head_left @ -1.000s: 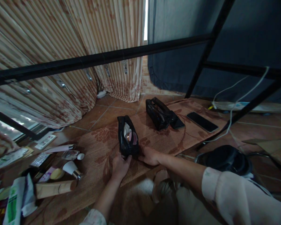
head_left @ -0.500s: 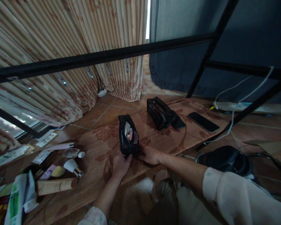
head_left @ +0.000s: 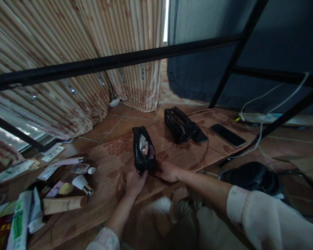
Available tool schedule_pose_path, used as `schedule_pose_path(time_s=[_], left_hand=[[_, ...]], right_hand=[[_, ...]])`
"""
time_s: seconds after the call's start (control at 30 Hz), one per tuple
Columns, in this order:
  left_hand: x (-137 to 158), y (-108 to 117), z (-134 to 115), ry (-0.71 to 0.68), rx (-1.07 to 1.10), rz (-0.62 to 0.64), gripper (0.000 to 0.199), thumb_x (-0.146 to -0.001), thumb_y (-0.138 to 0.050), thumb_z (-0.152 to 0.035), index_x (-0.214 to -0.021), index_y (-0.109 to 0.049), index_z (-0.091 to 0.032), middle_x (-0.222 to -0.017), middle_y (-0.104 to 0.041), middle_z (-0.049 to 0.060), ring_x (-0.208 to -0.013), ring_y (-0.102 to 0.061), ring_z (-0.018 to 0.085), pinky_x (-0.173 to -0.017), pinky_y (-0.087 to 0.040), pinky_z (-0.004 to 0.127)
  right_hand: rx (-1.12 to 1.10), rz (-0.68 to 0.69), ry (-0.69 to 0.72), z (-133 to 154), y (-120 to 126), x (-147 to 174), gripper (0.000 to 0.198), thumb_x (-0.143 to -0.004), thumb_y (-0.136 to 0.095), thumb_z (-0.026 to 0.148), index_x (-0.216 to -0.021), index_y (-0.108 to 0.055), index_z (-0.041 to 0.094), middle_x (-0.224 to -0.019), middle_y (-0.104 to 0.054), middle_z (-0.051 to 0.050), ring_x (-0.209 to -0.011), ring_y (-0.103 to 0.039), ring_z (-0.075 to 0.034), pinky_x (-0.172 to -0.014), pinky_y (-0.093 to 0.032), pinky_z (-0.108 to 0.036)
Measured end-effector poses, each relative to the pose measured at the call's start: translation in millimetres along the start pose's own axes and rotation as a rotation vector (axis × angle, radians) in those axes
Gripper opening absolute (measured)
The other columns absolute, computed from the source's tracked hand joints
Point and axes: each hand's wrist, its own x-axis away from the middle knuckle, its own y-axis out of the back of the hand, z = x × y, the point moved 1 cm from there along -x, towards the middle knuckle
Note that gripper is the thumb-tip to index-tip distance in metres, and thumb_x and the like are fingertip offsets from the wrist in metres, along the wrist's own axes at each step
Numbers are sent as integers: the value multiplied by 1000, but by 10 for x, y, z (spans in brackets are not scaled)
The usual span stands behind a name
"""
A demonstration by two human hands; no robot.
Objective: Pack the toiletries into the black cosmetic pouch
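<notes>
An unzipped black makeup pouch (head_left: 147,164) stands on the patterned brown mat, with white and pinkish items showing inside its opening. My left hand (head_left: 135,182) is closed on the pouch's near end, the thumb on top at the edge. At the pouch's near right corner, my right hand (head_left: 167,171) is closed against its side; those fingertips are partly hidden. A second black pouch (head_left: 178,130), also open, lies farther back to the right, beside a dark phone (head_left: 199,134).
Cosmetics lie to the left: a makeup brush (head_left: 81,184), a beige tube (head_left: 64,205), a clear bottle (head_left: 80,168) and a white-green tube (head_left: 18,218). Another phone (head_left: 228,135) rests on the mat (head_left: 106,180). A black metal bar (head_left: 120,60) crosses ahead; a white cable (head_left: 262,121) hangs right.
Both hands stay at the pouch with hardly any movement. The whole view has shifted very slightly; nothing was taken up or let go.
</notes>
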Motion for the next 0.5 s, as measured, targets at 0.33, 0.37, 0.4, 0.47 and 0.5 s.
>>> schedule_pose_path(time_s=[0.33, 0.37, 0.4, 0.47, 0.5], left_hand=[[-9, -16, 28, 1, 16, 16, 18, -75, -61, -32, -81, -50, -19, -60, -57, -2, -57, -58, 15, -57, -38, 25], [-8, -14, 25, -1, 14, 16, 18, -75, -61, -32, -80, -50, -19, -59, -57, -2, -56, -57, 15, -56, -37, 25], [-7, -12, 21, -5, 11, 14, 18, -75, -61, -32, -80, -49, -19, -58, -56, -2, -55, -57, 15, -56, -37, 25], [-6, -8, 14, -15, 5, 5, 19, -75, -61, -33, -81, -50, -19, -59, -56, -2, -55, -56, 15, -55, -36, 25], [-5, -8, 13, -16, 3, 2, 19, -75, -62, -33, -82, -50, -19, -59, -57, -2, -55, -56, 15, -55, -36, 25]], right_hand=[[-15, 30, 24, -23, -9, -17, 58, -78, -61, 22, -133, -48, 9, -119, -66, -16, -110, -62, -28, -90, -46, -32], [-15, 29, 31, -22, -9, -16, 57, -78, -61, 21, -133, -49, 9, -120, -66, -16, -110, -62, -27, -90, -46, -32], [-14, 30, 38, -21, -7, -14, 57, -78, -61, 21, -132, -49, 9, -120, -66, -16, -111, -62, -27, -90, -46, -31], [-9, 33, 36, -18, -2, -10, 57, -78, -60, 21, -133, -49, 9, -121, -65, -16, -112, -62, -28, -91, -46, -32], [-5, 37, 24, -18, 0, -8, 57, -78, -60, 22, -133, -49, 9, -121, -65, -16, -111, -62, -28, -91, -46, -32]])
